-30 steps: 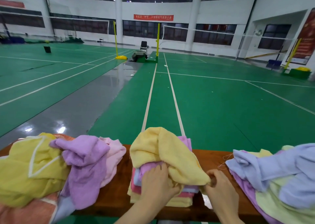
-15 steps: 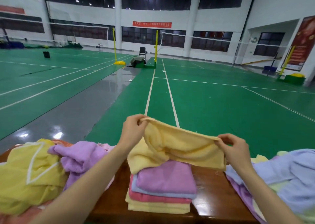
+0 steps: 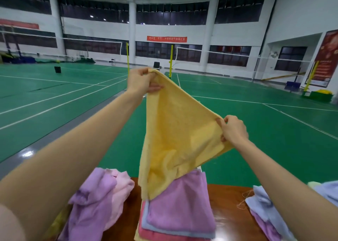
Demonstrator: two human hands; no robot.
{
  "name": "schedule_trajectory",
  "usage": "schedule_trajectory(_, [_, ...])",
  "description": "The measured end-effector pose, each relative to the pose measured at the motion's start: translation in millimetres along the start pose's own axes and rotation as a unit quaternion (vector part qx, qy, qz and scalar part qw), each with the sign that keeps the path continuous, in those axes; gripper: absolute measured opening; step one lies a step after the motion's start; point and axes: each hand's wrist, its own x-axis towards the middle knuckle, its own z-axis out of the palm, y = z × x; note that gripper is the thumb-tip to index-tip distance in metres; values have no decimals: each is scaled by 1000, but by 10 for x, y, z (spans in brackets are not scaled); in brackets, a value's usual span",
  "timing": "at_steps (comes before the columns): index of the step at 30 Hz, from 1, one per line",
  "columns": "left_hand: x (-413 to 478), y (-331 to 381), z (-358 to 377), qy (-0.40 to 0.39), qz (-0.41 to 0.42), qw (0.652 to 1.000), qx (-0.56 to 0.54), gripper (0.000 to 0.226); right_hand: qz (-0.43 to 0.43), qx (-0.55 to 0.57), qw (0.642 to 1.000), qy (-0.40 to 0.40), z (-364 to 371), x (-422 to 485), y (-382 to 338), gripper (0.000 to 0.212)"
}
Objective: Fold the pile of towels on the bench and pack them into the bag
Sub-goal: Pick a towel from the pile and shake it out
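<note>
Yellow terry towel (image 3: pixel 175 130) hangs mid-frame, unfolded, pinched by left hand (image 3: pixel 140 81) and right hand (image 3: pixel 233 130); folded stack (image 3: pixel 179 209) done below, loose piles (image 3: pixel 98 200) remain, no bag visible.

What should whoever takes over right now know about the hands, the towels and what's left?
Left hand: pinches the yellow towel's top corner, raised high.
Right hand: pinches another corner, lower.
Yellow towel: spread in the air, unfolded, lower end over the stack.
Done: several folded towels stacked mid-bench.
Left: fold the yellow towel, then the left pile and right pile, then pack everything. The bag is not in view.
</note>
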Motion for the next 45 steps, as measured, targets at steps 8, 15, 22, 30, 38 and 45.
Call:
schedule_trajectory(8, [285, 286, -312, 43, 52, 996, 62, 14, -175, 24, 983, -45, -385, 166, -129, 24])
schedule_trajectory(15, [377, 329, -267, 59, 50, 996, 45, 9, -53, -66, 993, 88, -590, 441, -355, 13])
schedule_trajectory(22, [365, 119, -525, 58, -6, 998, 38, 14, -87, 144, 986, 6, -796, 529, -114, 9])
schedule_trajectory(30, [-626, -748, -1023, -65, -25, 997, 32, 24, -120, 303, 945, -33, -368, -487, 665, 19])
schedule_trajectory(38, [-1296, -765, -1267, -212, 43, 973, 80, 31, -22, 574, 810, -118, -266, -1012, 1022, 16])
schedule_trajectory(45, [-1248, -1002, -1219, -241, 6, 969, 50, 27, 8, 604, 769, -210, -133, -1113, 925, 17])
